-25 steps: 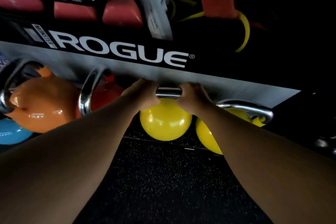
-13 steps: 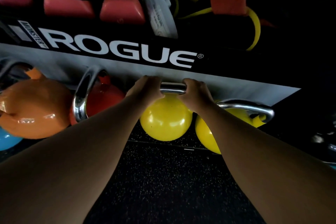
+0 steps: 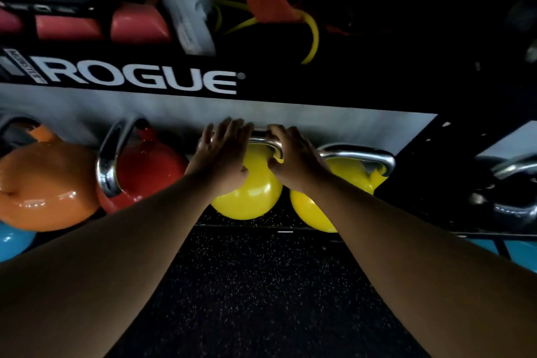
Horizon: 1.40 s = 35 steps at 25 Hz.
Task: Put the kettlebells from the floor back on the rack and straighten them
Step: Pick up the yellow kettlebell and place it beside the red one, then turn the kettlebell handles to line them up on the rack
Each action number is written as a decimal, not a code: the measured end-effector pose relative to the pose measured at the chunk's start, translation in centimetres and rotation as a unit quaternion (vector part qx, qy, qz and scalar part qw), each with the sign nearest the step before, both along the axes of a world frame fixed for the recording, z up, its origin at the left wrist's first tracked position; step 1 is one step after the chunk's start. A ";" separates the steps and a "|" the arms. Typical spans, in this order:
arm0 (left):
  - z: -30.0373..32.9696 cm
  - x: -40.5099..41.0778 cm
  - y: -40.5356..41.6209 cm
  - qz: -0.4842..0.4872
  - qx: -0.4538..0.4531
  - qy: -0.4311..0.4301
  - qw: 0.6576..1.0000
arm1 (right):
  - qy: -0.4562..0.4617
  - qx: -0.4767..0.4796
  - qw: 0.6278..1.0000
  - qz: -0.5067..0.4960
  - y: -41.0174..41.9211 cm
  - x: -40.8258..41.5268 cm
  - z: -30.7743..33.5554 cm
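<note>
Our left hand [image 3: 220,151] lies open and our right hand [image 3: 293,154] loosely curled, both over the kettlebell [image 3: 250,192] handle. The handle runs left-right between them; contact is hard to judge.

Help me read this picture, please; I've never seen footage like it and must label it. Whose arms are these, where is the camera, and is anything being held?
The camera sits on a person's head and looks forward and down, so the two bare arms reaching in from the bottom are that person's own. There is no machine. Ahead is a storage rack marked ROGUE. On its lower shelf stand kettlebells in a row: an orange kettlebell, a red kettlebell, a yellow kettlebell and a second yellow kettlebell. The left hand lies with fingers spread over the first yellow kettlebell, gripping nothing. The right hand curls loosely at its steel handle. Dark speckled floor fills the foreground.
</note>
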<state>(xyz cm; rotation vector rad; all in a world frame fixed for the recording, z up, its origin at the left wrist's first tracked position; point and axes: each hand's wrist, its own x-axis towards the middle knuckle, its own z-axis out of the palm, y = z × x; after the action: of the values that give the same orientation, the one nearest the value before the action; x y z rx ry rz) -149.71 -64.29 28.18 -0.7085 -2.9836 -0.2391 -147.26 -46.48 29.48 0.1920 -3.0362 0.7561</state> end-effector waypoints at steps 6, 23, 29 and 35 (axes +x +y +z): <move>1.9 7.4 9.0 -0.048 -0.052 0.079 0.994 | 0.074 0.001 0.997 0.026 10.7 9.5 1.8; 4.6 20.4 46.1 -0.133 -0.150 0.106 0.974 | 0.020 0.199 0.971 -0.133 50.8 28.7 6.1; 2.2 12.7 53.4 -0.097 -0.084 0.068 0.989 | 0.005 0.216 0.971 -0.106 56.5 19.3 4.5; 0.3 7.8 60.5 -0.074 0.018 0.022 0.997 | -0.007 0.213 0.969 -0.125 60.4 11.7 2.3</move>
<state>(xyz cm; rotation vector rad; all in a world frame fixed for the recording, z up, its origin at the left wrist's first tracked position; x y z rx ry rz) -141.88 -3.80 28.51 -0.9198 -2.8807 -0.2807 -135.55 13.94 31.83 -0.1955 -3.1071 0.0857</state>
